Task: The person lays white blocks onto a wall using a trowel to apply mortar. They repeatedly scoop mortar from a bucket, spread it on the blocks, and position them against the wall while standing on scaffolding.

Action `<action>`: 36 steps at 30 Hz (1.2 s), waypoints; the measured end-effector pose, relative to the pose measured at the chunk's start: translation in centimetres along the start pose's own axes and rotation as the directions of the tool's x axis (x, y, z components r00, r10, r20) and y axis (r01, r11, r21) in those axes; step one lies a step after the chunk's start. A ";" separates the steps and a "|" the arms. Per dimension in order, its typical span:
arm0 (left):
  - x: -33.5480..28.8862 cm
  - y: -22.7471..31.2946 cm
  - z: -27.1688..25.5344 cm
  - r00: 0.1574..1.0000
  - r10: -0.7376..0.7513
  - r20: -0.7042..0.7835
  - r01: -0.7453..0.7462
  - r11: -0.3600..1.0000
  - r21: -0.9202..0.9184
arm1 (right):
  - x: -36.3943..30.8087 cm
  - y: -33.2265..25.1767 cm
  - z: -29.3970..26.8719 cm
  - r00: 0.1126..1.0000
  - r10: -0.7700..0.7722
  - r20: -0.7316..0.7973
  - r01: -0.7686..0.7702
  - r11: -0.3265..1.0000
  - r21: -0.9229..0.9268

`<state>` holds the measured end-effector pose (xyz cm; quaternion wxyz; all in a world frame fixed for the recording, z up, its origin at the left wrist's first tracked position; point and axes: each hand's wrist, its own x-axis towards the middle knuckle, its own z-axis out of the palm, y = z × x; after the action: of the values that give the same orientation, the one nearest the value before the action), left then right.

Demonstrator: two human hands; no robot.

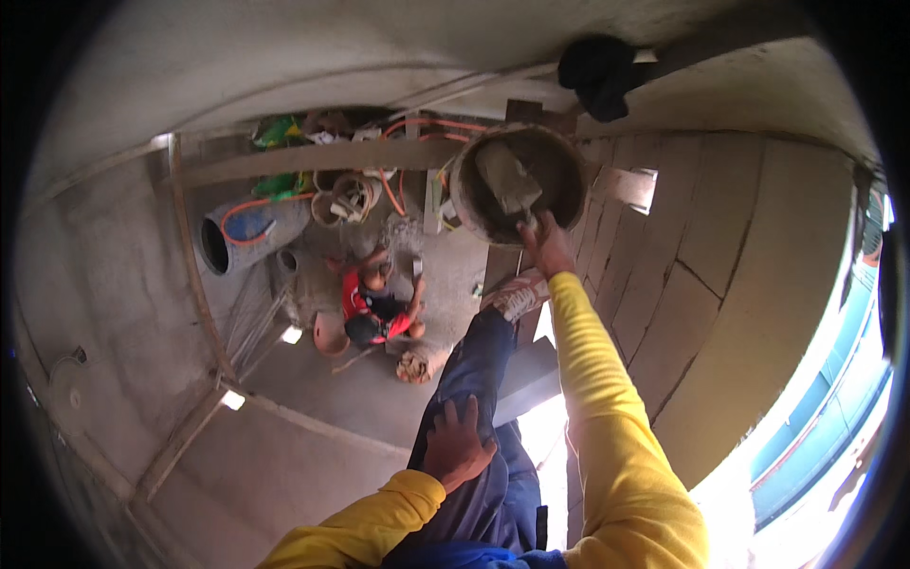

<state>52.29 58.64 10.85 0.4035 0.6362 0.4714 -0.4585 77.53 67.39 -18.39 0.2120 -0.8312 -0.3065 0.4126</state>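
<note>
My right hand is closed around the handle of a trowel. The trowel's wide, grey-smeared blade lies inside a round bucket, whose inner wall is coated with grey residue. How much material lies under the blade I cannot tell. My left hand rests with fingers spread on the knee of my dark trousers and holds nothing. Just below the bucket, my shoe stands close to its near side.
Far below on the floor are people, one in a red and black shirt, near a bucket of broken pieces. A blue-grey drum with an orange hose lies at left. Wooden poles cross the space; a block wall rises at right.
</note>
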 end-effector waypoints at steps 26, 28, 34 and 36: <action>-1.0 0.3 4.8 0.991 0.032 -0.133 -0.006 0.981 0.194 | -30.4 -6.4 -40.1 0.597 -0.108 -0.795 -0.078 0.978 -0.192; -1.1 0.4 4.4 0.993 0.045 -0.110 -0.024 0.982 0.186 | -29.0 -5.7 -41.9 0.688 -0.075 -0.722 -0.110 0.972 -0.206; 0.0 -1.1 4.8 0.995 0.032 -0.099 -0.014 0.983 0.180 | -27.8 -10.0 -47.4 0.763 -0.147 -0.629 -0.272 0.809 -0.520; -0.3 -1.1 4.9 0.993 0.042 -0.107 -0.023 0.985 0.173 | -29.0 -11.0 -48.3 0.794 -0.149 -0.589 -0.322 0.720 -0.615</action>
<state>50.23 54.21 9.83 0.3282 0.7006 0.4412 -0.4548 99.52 50.70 31.93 -0.0468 -0.9490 -0.3117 -0.0070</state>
